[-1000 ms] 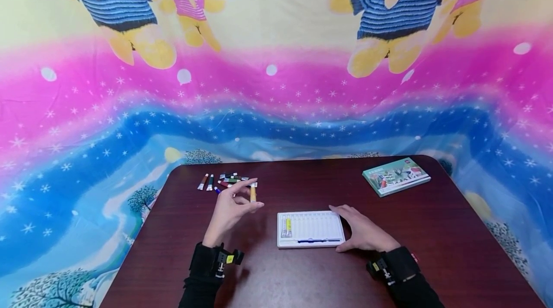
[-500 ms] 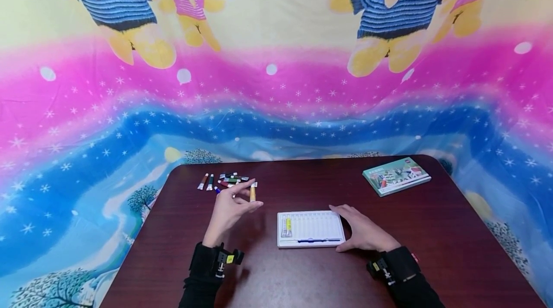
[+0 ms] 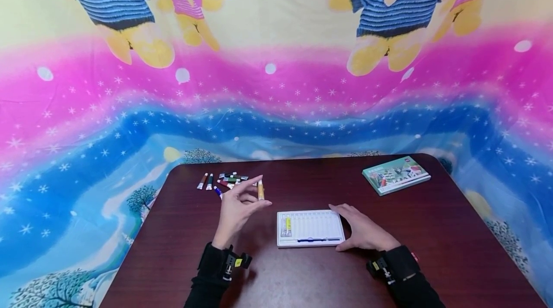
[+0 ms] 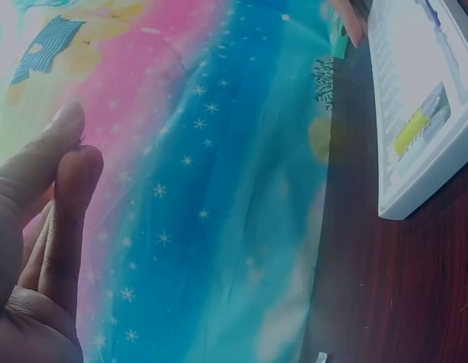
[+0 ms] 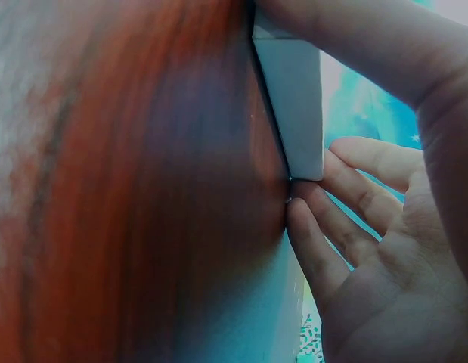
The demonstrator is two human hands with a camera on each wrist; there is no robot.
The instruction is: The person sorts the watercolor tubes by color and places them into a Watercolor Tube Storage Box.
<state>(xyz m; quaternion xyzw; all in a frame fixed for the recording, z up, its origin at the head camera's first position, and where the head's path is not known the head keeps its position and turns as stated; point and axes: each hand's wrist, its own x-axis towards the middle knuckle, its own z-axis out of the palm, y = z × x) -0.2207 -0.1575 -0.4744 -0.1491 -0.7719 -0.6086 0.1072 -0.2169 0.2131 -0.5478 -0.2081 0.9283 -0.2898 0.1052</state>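
Between the thumb and index finger of my left hand (image 3: 235,209) a yellow-ochre paint tube (image 3: 260,190) is pinched upright, above the table. The left wrist view shows the thumb and fingertips (image 4: 81,170), but the tube is hidden there. My right hand (image 3: 367,231) grips the right end of a white plastic paint tray (image 3: 319,224), thumb at the near corner and fingers at the far one. In the right wrist view the hand (image 5: 392,265) touches the tray's side wall (image 5: 294,106). A yellow tube (image 3: 288,226), a whitish tube beside it and a blue paintbrush (image 3: 319,240) lie inside.
Several loose paint tubes (image 3: 231,179) lie at the back left of the dark red-brown table (image 3: 302,279). A green illustrated box (image 3: 396,175) lies at the back right. A printed cloth (image 3: 276,125) hangs behind the table.
My left hand has moved slightly right and up with the ochre paint tube, closer to the tray. The right hand and the tray stay where they were.
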